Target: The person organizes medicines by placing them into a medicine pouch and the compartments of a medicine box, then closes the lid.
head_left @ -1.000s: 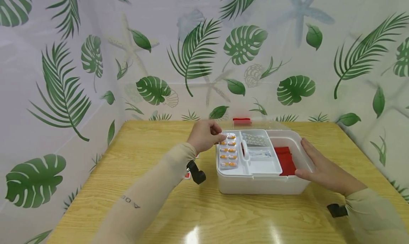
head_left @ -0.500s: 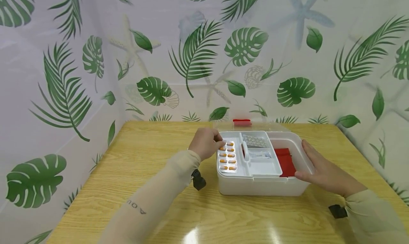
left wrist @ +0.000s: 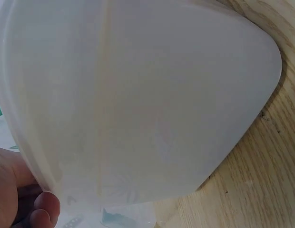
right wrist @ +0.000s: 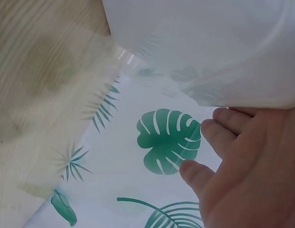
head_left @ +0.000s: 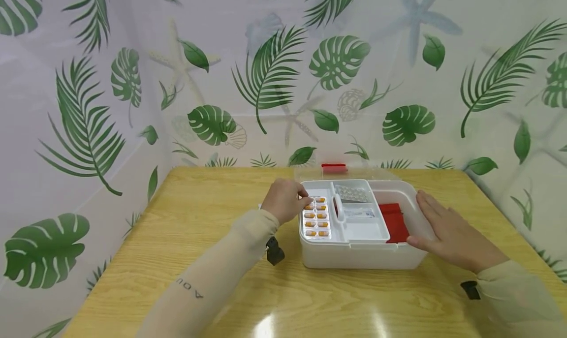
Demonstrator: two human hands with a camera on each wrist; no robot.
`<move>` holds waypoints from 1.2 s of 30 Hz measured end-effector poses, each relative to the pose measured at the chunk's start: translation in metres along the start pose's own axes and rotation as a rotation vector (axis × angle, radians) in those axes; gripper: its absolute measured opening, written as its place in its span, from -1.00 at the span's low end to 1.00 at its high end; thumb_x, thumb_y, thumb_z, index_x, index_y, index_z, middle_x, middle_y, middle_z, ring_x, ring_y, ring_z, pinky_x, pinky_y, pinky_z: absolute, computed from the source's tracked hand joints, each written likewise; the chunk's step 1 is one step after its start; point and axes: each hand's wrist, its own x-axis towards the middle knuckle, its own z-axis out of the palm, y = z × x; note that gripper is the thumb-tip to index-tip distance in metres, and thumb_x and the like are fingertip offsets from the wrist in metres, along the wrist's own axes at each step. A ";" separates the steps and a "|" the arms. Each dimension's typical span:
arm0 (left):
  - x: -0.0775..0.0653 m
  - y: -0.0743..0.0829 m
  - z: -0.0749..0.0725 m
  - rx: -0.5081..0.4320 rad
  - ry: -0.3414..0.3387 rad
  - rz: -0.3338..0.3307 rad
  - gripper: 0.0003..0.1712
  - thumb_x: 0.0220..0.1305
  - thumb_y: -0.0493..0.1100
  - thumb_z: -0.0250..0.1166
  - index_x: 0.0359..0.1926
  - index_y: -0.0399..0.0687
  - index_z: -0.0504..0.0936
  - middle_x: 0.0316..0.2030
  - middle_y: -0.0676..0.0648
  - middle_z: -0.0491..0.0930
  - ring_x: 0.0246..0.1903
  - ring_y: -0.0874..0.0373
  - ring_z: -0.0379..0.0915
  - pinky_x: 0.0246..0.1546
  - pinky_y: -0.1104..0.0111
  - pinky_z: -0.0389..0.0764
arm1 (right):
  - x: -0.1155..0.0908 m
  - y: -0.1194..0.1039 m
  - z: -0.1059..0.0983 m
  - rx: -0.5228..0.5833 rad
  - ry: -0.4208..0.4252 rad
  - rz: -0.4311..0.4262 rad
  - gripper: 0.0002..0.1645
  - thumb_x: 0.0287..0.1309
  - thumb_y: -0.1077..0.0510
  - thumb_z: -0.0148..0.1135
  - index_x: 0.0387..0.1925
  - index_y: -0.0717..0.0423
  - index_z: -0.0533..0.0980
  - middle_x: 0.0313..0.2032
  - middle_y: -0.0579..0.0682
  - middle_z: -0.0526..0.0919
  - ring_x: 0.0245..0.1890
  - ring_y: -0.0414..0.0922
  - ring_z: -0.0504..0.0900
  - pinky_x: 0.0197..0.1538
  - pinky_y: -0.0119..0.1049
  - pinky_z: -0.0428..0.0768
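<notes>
A blister pack point(head_left: 316, 222) of orange-and-white capsules lies in the left compartment of the white tray point(head_left: 365, 232) in the storage box point(head_left: 363, 259). My left hand point(head_left: 283, 200) pinches the pack's far left corner between thumb and fingers. Against the box's right wall rests my right hand point(head_left: 452, 232), its fingers straight along the outside and its thumb by the front rim. In the left wrist view the left hand point(left wrist: 24, 194) shows only partly, at the box's edge. The right wrist view shows the right hand point(right wrist: 257, 161) touching the outer wall.
Another blister pack point(head_left: 352, 194) and a small clear packet point(head_left: 359, 213) sit in the tray's right compartments. Red material point(head_left: 394, 222) lies deeper in the box. Its clear lid point(head_left: 367, 174) with a red latch point(head_left: 334, 168) is folded back toward the patterned wall covering.
My left hand has moved slightly toward me, bringing the capsule blister pack lower and flatter into the left compartment. The right hand stays at the box's right wall.
</notes>
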 end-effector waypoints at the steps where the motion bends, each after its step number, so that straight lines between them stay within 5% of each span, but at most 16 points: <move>1: 0.000 0.000 0.000 0.007 -0.001 0.003 -0.85 0.18 -0.06 0.39 -0.37 -0.01 0.78 -0.39 0.08 0.71 -0.36 0.22 0.52 -0.32 0.42 0.49 | 0.000 0.000 0.000 -0.002 0.005 -0.008 0.19 0.18 -0.29 0.19 0.48 0.24 -0.20 0.49 0.20 -0.17 0.44 0.24 -0.08 0.26 0.40 -0.01; 15: 0.000 -0.004 -0.005 -0.033 0.015 0.044 -0.80 0.26 -0.04 0.32 -0.23 -0.01 0.78 -0.27 0.04 0.72 -0.32 0.23 0.56 -0.30 0.40 0.54 | 0.002 0.002 -0.007 -0.017 -0.032 0.003 0.19 0.20 -0.32 0.14 0.48 0.25 -0.22 0.49 0.22 -0.22 0.43 0.27 -0.11 0.20 0.47 0.01; 18: -0.001 -0.005 -0.003 -0.017 -0.003 0.068 -0.81 0.28 -0.06 0.30 -0.23 -0.01 0.78 -0.26 0.03 0.72 -0.24 0.22 0.60 -0.21 0.37 0.56 | 0.001 0.002 -0.005 0.015 -0.030 -0.010 0.17 0.20 -0.29 0.16 0.48 0.25 -0.21 0.49 0.18 -0.22 0.43 0.26 -0.09 0.24 0.40 0.04; 26: -0.016 -0.015 -0.013 -0.015 0.051 0.093 -0.81 0.31 -0.09 0.27 -0.23 -0.03 0.77 -0.29 0.04 0.71 -0.46 0.30 0.51 -0.43 0.46 0.50 | 0.000 0.000 0.001 0.068 -0.022 -0.034 0.16 0.21 -0.26 0.17 0.48 0.25 -0.21 0.49 0.16 -0.22 0.44 0.24 -0.11 0.41 0.13 -0.06; 31: -0.033 -0.034 -0.026 -0.025 0.066 0.057 -0.83 0.31 -0.10 0.26 -0.25 -0.02 0.75 -0.33 0.06 0.69 -0.48 0.30 0.48 -0.44 0.44 0.52 | 0.001 0.000 0.001 0.069 -0.026 -0.027 0.17 0.21 -0.26 0.17 0.48 0.24 -0.23 0.50 0.14 -0.25 0.44 0.25 -0.10 0.40 0.15 -0.04; 36: -0.051 -0.061 -0.035 0.005 -0.035 -0.066 -0.78 0.31 -0.08 0.25 -0.13 -0.07 0.70 -0.30 0.03 0.65 -0.32 0.19 0.53 -0.26 0.30 0.56 | 0.002 0.000 0.000 0.075 -0.029 -0.025 0.16 0.22 -0.26 0.17 0.48 0.26 -0.23 0.49 0.21 -0.22 0.44 0.24 -0.11 0.42 0.08 -0.09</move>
